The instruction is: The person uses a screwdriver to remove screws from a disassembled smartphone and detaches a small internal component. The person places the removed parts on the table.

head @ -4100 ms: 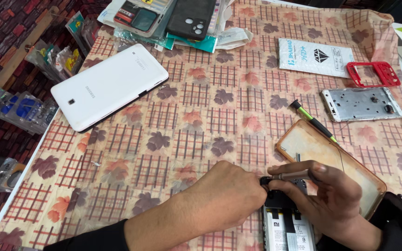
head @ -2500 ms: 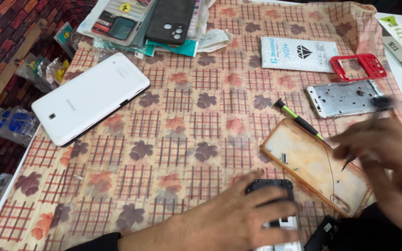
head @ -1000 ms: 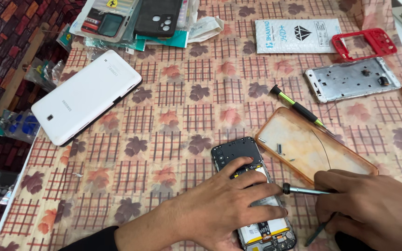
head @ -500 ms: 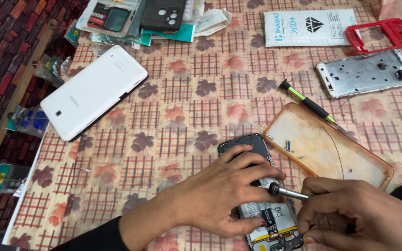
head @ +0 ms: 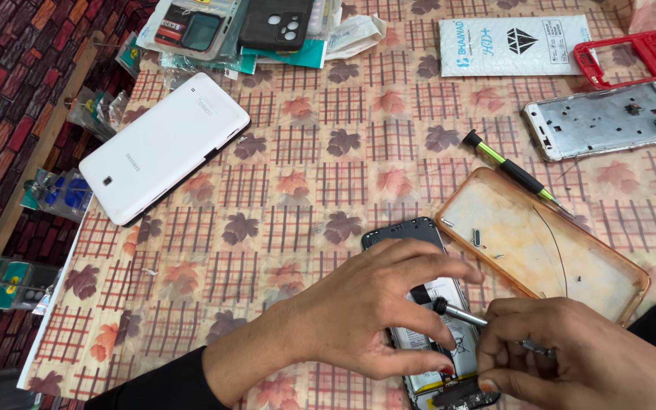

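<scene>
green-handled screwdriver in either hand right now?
No. The green-handled screwdriver lies loose on the tablecloth beside the orange phone case; the right hand holds a silver screwdriver.
</scene>
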